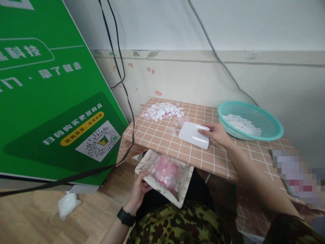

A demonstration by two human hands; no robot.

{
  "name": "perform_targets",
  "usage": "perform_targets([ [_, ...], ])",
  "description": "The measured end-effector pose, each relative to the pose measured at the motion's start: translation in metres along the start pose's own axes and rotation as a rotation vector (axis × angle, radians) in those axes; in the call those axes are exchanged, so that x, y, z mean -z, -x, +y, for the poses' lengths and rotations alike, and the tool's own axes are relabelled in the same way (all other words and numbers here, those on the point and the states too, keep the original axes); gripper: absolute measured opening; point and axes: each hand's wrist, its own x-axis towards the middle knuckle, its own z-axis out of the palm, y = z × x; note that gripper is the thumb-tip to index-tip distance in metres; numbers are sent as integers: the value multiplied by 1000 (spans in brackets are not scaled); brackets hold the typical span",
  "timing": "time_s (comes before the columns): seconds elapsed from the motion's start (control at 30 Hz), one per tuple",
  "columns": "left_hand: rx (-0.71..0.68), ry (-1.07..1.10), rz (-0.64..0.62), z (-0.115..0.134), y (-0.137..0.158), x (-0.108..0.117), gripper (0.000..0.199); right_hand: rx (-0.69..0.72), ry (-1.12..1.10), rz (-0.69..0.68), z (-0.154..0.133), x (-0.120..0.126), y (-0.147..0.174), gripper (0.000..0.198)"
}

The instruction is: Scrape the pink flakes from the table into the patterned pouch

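Note:
My left hand [140, 192] is closed on the rim of a patterned fabric tray [182, 189] held at the table's front edge, over my lap. Inside lie pink and white bits [166, 173], seemingly with clear plastic around them. On the table, my right hand [215, 133] grips the right side of a bent white sheet [194, 135], glossy and stiff-looking. Small pinkish scraps [175, 128] lie just left of the sheet. Farther back is a heap of small white and pink paper-like pieces [162, 111].
A teal plastic basket [275, 127] with white pieces [241, 125] stands right on the checked tablecloth [152, 139]. A large green sign panel [58, 118] rises at left, with a black cable [130, 112] hanging before it. A white plastic packet [68, 205] lies on the floor.

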Motion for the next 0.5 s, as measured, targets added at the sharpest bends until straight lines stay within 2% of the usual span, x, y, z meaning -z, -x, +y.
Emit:
perform_targets([
  [0.17, -3, 2, 16, 2, 1, 1, 45, 15, -4, 45, -1, -5, -2, 45],
  [0.33, -2, -4, 17, 9, 0, 2, 44, 19, -49, -22, -2, -20, -2, 46],
  [0.5, -8, 22, 10, 15, 2, 5, 49, -13, -133, -49, -3, -24, -2, 47],
])
